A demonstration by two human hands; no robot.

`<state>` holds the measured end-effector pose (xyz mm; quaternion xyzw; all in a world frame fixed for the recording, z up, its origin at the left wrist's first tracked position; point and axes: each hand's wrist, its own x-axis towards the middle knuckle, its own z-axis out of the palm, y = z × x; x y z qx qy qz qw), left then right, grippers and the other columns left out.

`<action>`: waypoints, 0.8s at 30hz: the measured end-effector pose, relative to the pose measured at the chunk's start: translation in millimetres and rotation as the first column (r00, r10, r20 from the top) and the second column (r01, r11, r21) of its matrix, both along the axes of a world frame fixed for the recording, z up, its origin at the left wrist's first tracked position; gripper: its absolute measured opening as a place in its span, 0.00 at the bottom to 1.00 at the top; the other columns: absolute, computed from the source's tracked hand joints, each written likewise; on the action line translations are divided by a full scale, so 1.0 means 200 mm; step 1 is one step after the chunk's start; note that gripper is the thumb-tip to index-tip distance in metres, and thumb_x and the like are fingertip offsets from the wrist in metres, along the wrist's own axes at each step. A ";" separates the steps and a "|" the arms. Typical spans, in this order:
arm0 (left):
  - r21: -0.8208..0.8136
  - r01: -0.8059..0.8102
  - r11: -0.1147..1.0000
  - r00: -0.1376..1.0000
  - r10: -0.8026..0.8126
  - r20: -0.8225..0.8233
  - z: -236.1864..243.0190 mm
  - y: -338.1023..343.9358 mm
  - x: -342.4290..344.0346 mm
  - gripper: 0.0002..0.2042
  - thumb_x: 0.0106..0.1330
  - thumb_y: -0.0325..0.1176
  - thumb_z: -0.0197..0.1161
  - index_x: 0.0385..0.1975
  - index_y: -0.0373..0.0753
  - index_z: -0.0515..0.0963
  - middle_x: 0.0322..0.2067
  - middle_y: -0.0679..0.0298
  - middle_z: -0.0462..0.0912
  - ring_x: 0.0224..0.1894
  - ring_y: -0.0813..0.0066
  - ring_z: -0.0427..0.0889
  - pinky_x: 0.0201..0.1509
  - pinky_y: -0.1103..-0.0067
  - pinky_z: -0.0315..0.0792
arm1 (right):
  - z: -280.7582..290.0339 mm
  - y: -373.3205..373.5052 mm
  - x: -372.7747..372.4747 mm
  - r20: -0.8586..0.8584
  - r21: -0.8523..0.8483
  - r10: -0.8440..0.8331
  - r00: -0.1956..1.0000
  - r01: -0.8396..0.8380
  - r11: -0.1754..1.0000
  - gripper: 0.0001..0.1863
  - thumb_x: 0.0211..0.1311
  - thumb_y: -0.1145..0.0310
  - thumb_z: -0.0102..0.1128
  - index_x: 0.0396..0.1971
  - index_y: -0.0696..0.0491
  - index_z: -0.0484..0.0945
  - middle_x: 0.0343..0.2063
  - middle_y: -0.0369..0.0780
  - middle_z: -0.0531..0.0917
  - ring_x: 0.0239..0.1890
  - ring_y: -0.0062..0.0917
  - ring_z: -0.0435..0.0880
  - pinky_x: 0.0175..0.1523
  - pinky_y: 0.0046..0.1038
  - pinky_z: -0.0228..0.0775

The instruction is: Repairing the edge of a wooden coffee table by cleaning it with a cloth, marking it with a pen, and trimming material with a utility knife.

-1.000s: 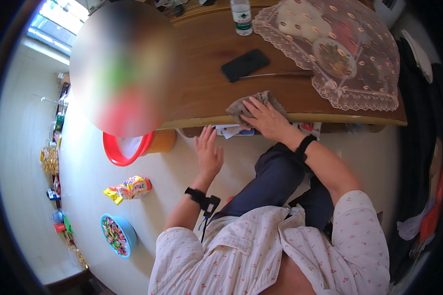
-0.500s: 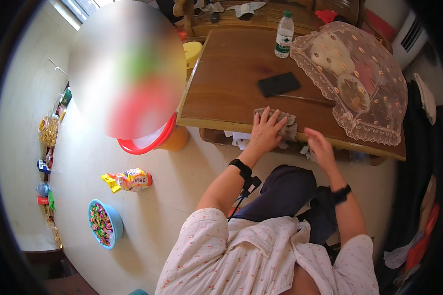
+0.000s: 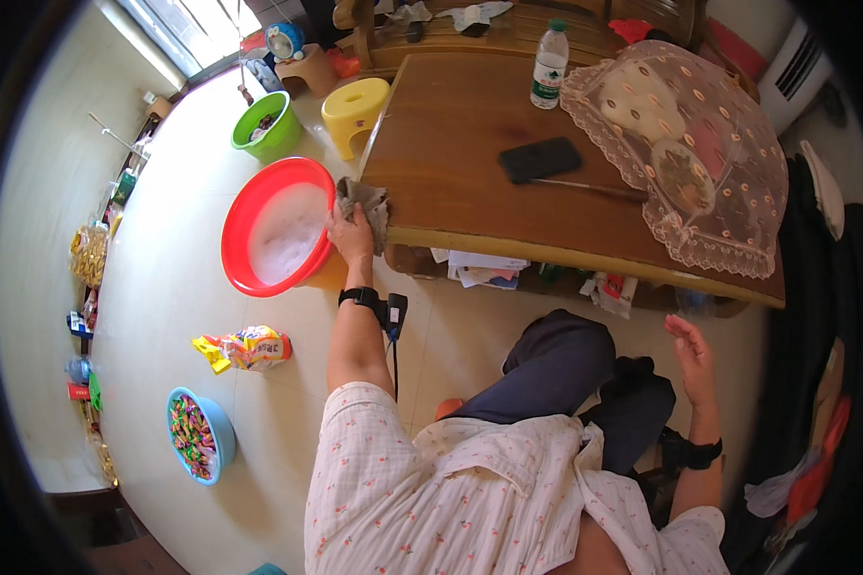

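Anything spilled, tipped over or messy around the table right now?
No spill or damage stands out: the suds sit inside the red basin, and the green-capped plastic bottle stands upright. Only the papers on the shelf beneath the wooden table look untidy, jutting out unevenly.

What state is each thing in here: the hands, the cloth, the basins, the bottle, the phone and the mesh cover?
Left hand: closed on the cloth
Right hand: empty, fingers extended
Cloth: bunched up
Red basin: holds white suds
Green basin: holds something dark, unclear
Blue basin: holds many small colourful pieces
Bottle: upright, capped
Phone: lying flat
Mesh cover: spread open
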<state>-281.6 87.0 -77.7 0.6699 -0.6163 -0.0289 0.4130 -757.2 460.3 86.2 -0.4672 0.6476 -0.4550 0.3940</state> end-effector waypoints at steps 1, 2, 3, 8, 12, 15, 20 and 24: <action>-0.052 -0.133 0.990 0.989 0.129 -0.072 -0.03 0.01 -0.03 0.26 0.58 0.45 0.58 0.53 0.37 0.67 0.54 0.46 0.63 0.57 0.47 0.60 0.58 0.58 0.56 | 0.00 0.01 -0.01 0.004 0.004 -0.008 1.000 0.008 1.000 0.17 0.63 0.73 0.46 0.52 0.59 0.67 0.51 0.41 0.72 0.55 0.25 0.69 0.60 0.26 0.57; -0.093 -0.266 0.960 0.956 0.251 -0.149 -0.04 0.04 -0.08 0.27 0.58 0.44 0.58 0.54 0.35 0.65 0.54 0.41 0.62 0.56 0.45 0.60 0.58 0.60 0.57 | -0.01 0.03 -0.01 0.018 -0.001 -0.014 1.000 0.014 1.000 0.18 0.63 0.73 0.46 0.52 0.60 0.66 0.52 0.41 0.72 0.55 0.26 0.69 0.60 0.26 0.57; -0.101 -0.345 0.933 0.930 0.325 -0.173 -0.04 0.04 -0.14 0.28 0.58 0.42 0.58 0.56 0.35 0.62 0.53 0.40 0.61 0.56 0.43 0.60 0.57 0.59 0.57 | -0.01 0.04 -0.02 0.034 -0.005 -0.019 0.999 0.020 1.000 0.18 0.64 0.73 0.46 0.53 0.60 0.66 0.52 0.42 0.72 0.55 0.26 0.69 0.60 0.26 0.57; -0.039 -0.520 0.853 0.834 0.498 -0.239 -0.02 0.05 -0.25 0.29 0.59 0.39 0.58 0.58 0.34 0.58 0.56 0.38 0.56 0.56 0.43 0.59 0.58 0.59 0.56 | -0.04 0.07 -0.05 0.051 0.006 -0.022 0.998 0.021 1.000 0.18 0.64 0.73 0.46 0.53 0.60 0.65 0.52 0.42 0.72 0.55 0.27 0.69 0.59 0.26 0.58; -0.112 -0.533 0.838 0.805 0.463 -0.371 -0.02 0.13 -0.41 0.32 0.60 0.35 0.57 0.61 0.34 0.51 0.58 0.36 0.49 0.58 0.41 0.56 0.60 0.58 0.54 | -0.10 0.10 -0.08 0.060 -0.017 -0.019 0.998 0.020 1.000 0.18 0.63 0.74 0.46 0.54 0.59 0.66 0.52 0.42 0.72 0.55 0.26 0.70 0.58 0.25 0.59; -0.032 -0.538 0.842 0.752 0.463 -0.470 -0.02 0.23 -0.69 0.34 0.60 0.34 0.57 0.63 0.35 0.46 0.60 0.36 0.43 0.60 0.39 0.51 0.62 0.58 0.50 | -0.09 0.11 -0.10 0.062 0.013 -0.018 0.998 0.018 1.000 0.18 0.63 0.75 0.46 0.53 0.58 0.66 0.51 0.41 0.72 0.54 0.25 0.70 0.57 0.25 0.60; 0.035 -0.340 0.940 0.895 0.335 -0.296 0.04 0.56 -1.20 0.35 0.60 0.34 0.56 0.64 0.38 0.44 0.60 0.33 0.35 0.62 0.34 0.43 0.64 0.59 0.46 | -0.11 0.13 -0.11 0.083 -0.007 -0.053 0.995 0.054 0.999 0.17 0.62 0.75 0.46 0.52 0.58 0.67 0.49 0.41 0.74 0.52 0.25 0.72 0.57 0.25 0.60; 0.080 0.083 0.993 0.952 -0.055 -0.302 0.07 0.90 -1.60 0.37 0.58 0.30 0.57 0.65 0.40 0.43 0.61 0.35 0.27 0.64 0.36 0.35 0.65 0.61 0.43 | -0.13 0.13 -0.07 0.075 0.017 -0.044 0.996 0.043 0.999 0.17 0.62 0.74 0.47 0.51 0.58 0.68 0.47 0.41 0.76 0.51 0.25 0.73 0.56 0.26 0.62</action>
